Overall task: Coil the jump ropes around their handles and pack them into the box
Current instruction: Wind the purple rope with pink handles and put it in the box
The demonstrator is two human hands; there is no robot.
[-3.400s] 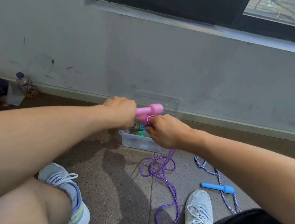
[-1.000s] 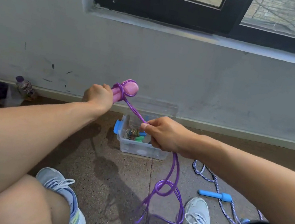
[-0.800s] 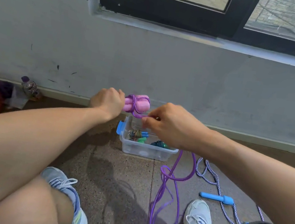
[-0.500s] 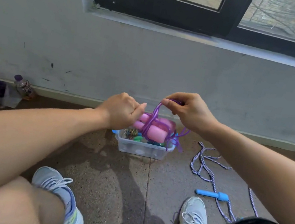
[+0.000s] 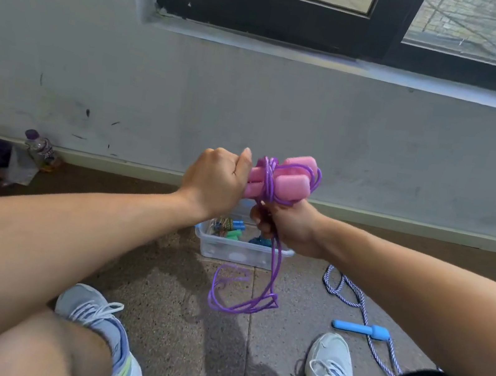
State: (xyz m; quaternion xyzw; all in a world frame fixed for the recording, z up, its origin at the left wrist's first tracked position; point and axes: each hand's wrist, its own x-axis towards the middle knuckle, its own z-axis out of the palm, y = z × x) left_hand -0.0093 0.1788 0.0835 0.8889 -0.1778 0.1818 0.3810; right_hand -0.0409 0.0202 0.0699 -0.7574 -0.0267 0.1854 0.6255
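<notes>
Gripped hard in the left hand (image 5: 213, 182) — pink handles (image 5: 287, 183) raised above the box (image 5: 239, 250). Pinched below by the right hand (image 5: 289, 227) — purple rope (image 5: 272, 267), tail dangling; could have unravelled with slack.

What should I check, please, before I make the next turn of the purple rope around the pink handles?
1. Left hand holds both pink handles together: ok.
2. Right hand grips the purple rope just under the handles: ok.
3. Turns already on the handles sit tight: ok at the middle; one loop near the far end looks looser.
4. Loose rope below is free of knots: cannot tell; it bunches in loops near the floor.
5. Loose rope is clear of the shoes: ok; it hangs between them.
6. Clear box is open with room for the bundle: open ok; room cannot tell, other items lie inside.
</notes>
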